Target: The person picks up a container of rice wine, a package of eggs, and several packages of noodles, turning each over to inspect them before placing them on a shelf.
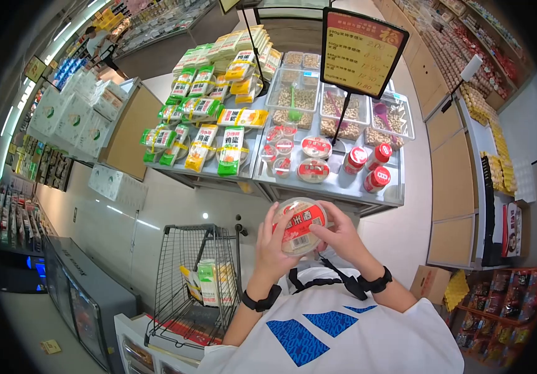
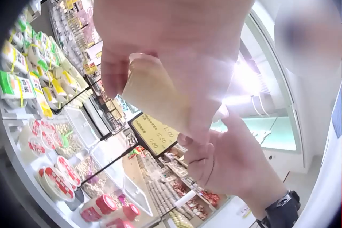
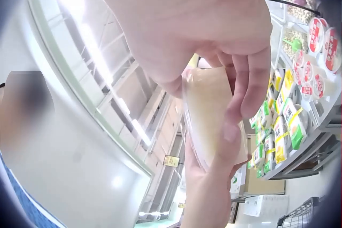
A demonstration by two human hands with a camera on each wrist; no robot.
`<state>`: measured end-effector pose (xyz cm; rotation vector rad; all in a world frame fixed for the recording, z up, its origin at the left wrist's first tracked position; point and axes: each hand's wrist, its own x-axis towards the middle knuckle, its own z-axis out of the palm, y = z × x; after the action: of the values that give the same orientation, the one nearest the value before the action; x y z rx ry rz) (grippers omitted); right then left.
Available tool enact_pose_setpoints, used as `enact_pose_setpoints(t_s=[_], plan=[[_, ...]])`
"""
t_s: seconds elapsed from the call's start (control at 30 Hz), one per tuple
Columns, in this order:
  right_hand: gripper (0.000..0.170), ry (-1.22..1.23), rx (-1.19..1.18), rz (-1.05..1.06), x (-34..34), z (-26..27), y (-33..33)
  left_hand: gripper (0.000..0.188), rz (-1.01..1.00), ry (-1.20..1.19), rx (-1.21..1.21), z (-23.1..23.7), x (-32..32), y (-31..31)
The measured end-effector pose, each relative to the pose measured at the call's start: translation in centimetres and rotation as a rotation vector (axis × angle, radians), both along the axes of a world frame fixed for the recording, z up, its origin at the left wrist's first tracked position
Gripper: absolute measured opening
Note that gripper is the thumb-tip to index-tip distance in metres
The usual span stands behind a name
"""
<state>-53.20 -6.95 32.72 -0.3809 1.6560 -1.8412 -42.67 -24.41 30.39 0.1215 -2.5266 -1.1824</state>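
In the head view a round, clear plastic tub (image 1: pixel 298 219) with a red and white label on its lid is held in front of the chest, label facing up. My left hand (image 1: pixel 271 252) grips its left side, and my right hand (image 1: pixel 346 239) grips the right side with the thumb over the label's edge. Both wrist views show the tub's pale side wall (image 2: pixel 152 90) between the hands. Similar tubs (image 1: pixel 316 148) and red-capped jars (image 1: pixel 356 160) stand on the display table (image 1: pixel 349 194) just beyond.
A wire shopping cart (image 1: pixel 170 274) holding packaged goods stands at the lower left. Yellow-and-green noodle-like packs (image 1: pixel 201 147) are piled on the table's left part. Behind the tubs are clear bins (image 1: pixel 293 100) with scoops and a price sign (image 1: pixel 363 53) on a post.
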Motion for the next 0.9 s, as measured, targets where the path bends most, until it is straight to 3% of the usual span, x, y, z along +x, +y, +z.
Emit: enact_pose_setpoints(t_s=[0.07,0.13,0.27,0.33,0.37,0.43,0.67,0.77,0.9], plan=[[0.061,-0.118,-0.012,0.043,-3.9,-2.0,0.1,0.104,0.016,-0.050,-0.123,0.0,-3.0,-0.1],[0.062,-0.141,0.001,0.056,-7.9,-5.0,0.0,0.104,0.113,-0.044,-0.031,-0.8,-5.4,0.0],[0.059,-0.369,-0.048,-0.087,-15.9,-12.3,-1.6,0.098,0.169,-0.216,-0.124,-1.1,-7.7,-1.0],[0.056,-0.411,-0.066,-0.266,-19.7,-14.7,-3.1,0.088,0.003,-0.530,-0.211,-3.5,-7.0,-2.6],[0.056,-0.417,-0.067,-0.246,-21.9,-16.7,-3.9,0.088,0.023,-0.538,-0.211,-4.4,-6.6,-3.1],[0.052,-0.412,-0.074,-0.325,-25.9,-21.4,-4.7,0.082,0.007,-0.756,-0.024,-5.5,-5.7,-3.7],[0.040,-0.486,-0.115,-0.496,-33.9,-35.5,-6.6,0.076,0.304,-0.767,0.017,-7.1,-2.3,-3.6],[0.048,-0.509,-0.161,-0.392,-34.3,-36.6,-6.3,0.074,0.471,-0.751,0.123,-6.5,-1.4,-2.9],[0.042,-0.515,-0.127,-0.404,-33.6,-35.4,-6.8,0.069,0.571,-0.821,0.203,-6.1,0.9,-2.0]])
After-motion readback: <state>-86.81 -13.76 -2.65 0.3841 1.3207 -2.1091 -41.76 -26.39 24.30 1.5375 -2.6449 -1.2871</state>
